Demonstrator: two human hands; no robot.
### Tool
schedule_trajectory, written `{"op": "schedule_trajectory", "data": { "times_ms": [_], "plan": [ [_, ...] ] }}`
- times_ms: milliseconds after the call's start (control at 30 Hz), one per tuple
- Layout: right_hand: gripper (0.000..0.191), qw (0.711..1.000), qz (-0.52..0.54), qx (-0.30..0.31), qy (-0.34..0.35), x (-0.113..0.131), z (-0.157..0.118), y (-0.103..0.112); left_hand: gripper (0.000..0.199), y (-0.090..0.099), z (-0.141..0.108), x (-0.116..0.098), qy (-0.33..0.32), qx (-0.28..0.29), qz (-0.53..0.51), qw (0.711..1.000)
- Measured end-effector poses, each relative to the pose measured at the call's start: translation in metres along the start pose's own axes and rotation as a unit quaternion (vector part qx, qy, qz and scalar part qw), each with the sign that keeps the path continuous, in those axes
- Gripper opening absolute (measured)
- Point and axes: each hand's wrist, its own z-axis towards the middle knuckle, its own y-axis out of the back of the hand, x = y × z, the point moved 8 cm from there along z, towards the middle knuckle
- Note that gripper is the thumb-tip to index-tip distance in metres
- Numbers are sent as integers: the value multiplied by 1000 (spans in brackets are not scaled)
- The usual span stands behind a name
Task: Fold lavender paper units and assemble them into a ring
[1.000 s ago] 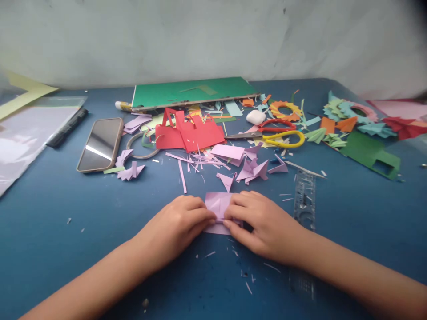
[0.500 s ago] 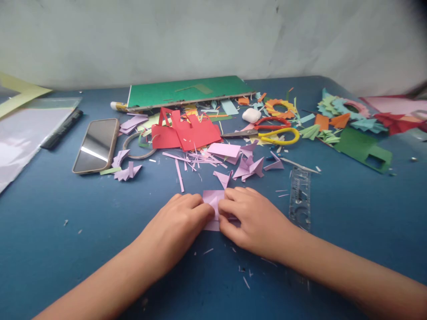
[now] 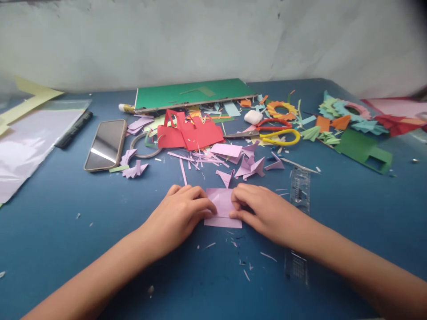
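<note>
The lilac paper rectangle lies at near centre on the blue surface, a crossways fold line in its near part; the left hand is at its left edge, fingers bent with a tip on the paper — whether they pinch it, I cannot tell; the right hand holds its right side, thumb and forefinger drawn narrow; just beyond lie folded lilac pieces, then scissors with red and yellow handles — a clear ruler sits right, partly hidden by the right forearm.
</note>
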Motion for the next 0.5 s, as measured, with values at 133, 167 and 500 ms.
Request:
{"op": "schedule_trajectory", "data": {
  "times_ms": [133,167,500],
  "plan": [
    [9,999,-6,7,38,-3,-5,0,34,-3,-6,-20,-96,-14,84,992],
    [11,998,-16,2,67,0,-6,0,33,-6,-8,-26,-117,-16,111,987],
    [19,938,-280,-113,169,40,-30,-1,27,-6,-22,-48,-99,-40,301,948]
  ]
}}
